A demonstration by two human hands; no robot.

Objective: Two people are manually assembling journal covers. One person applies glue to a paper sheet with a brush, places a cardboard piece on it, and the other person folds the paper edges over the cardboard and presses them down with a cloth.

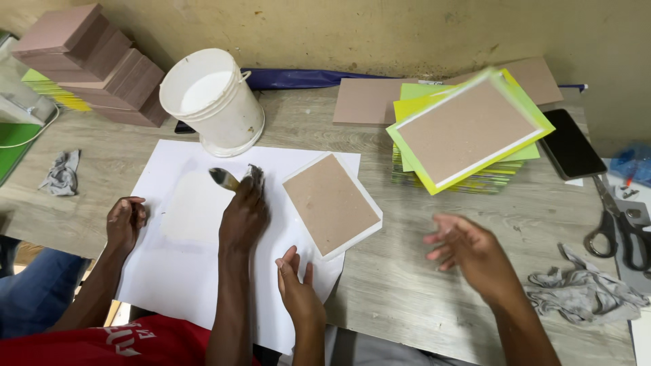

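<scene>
Two own hands, both empty: left hand (298,291) open, resting on white sheet (169,271); right hand (475,254) open, blurred, over desk (400,285) | board (331,203) just beyond left hand, flat on white backing | likely light, stiff, thin; take by its edges | co-worker's hand (244,213) holds brush (224,178) | grey wood-grain desk, bucket (213,102), scissors (620,227), stained wall.
</scene>
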